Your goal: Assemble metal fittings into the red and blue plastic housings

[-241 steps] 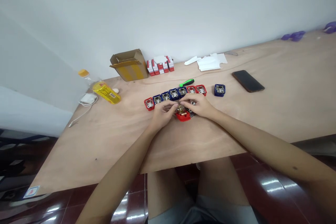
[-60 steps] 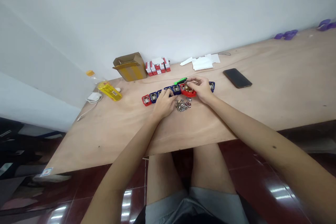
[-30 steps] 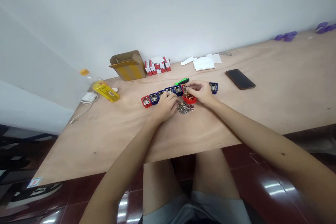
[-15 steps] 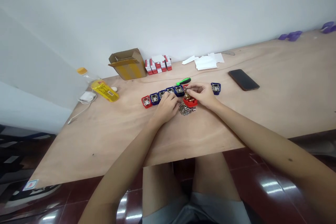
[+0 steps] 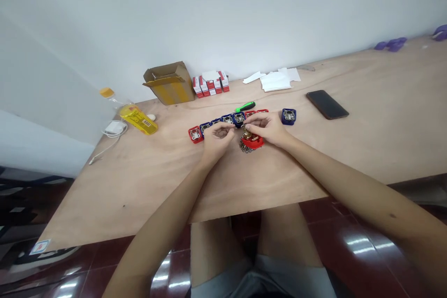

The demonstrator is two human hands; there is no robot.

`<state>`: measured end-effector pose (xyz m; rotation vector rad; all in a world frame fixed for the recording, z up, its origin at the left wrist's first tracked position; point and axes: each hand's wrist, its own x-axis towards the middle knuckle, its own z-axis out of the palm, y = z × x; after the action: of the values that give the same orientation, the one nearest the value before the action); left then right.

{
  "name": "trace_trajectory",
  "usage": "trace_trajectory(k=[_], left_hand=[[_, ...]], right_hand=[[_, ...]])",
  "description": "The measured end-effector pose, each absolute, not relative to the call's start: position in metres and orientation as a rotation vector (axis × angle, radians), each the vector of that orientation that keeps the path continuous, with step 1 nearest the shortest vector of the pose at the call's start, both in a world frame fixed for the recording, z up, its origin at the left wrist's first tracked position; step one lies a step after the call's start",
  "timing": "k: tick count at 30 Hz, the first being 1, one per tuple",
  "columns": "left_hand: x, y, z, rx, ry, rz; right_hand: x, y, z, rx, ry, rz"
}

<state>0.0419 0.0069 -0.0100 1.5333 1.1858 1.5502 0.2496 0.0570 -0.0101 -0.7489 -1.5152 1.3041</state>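
My right hand (image 5: 267, 128) grips a red plastic part (image 5: 252, 141) with brass pieces in it, just above a small pile of metal bits (image 5: 244, 148) on the wooden table (image 5: 244, 177). My left hand (image 5: 216, 136) hovers beside it, palm up, fingers curled with nothing clearly in them. Behind my hands runs a row of red and blue plastic parts with metal inserts (image 5: 223, 121). One blue part (image 5: 288, 116) sits apart on the right. A green-handled screwdriver (image 5: 245, 106) lies behind the row.
A black phone (image 5: 327, 104) lies to the right. At the back stand an open cardboard box (image 5: 169, 83), small red-and-white boxes (image 5: 210, 84) and white papers (image 5: 275, 79). A yellow bottle (image 5: 132, 114) and a white charger with cable (image 5: 111, 130) are left. Purple items (image 5: 391, 45) sit far right.
My right hand has drawn the red part back from the row toward me, over the metal pile. My left hand has lifted off the row and turned palm up.
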Motion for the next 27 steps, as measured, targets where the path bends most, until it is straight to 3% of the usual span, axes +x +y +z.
trace_trajectory(k=[13,27], left_hand=[[0.042,0.004,-0.005,1.509,1.04,1.414],[0.048,0.001,-0.004,1.57,1.008,1.543]], right_hand=[[0.247,0.054,-0.008,-0.723,-1.605,1.369],[0.236,0.045,-0.003,-0.683,-1.375,1.442]])
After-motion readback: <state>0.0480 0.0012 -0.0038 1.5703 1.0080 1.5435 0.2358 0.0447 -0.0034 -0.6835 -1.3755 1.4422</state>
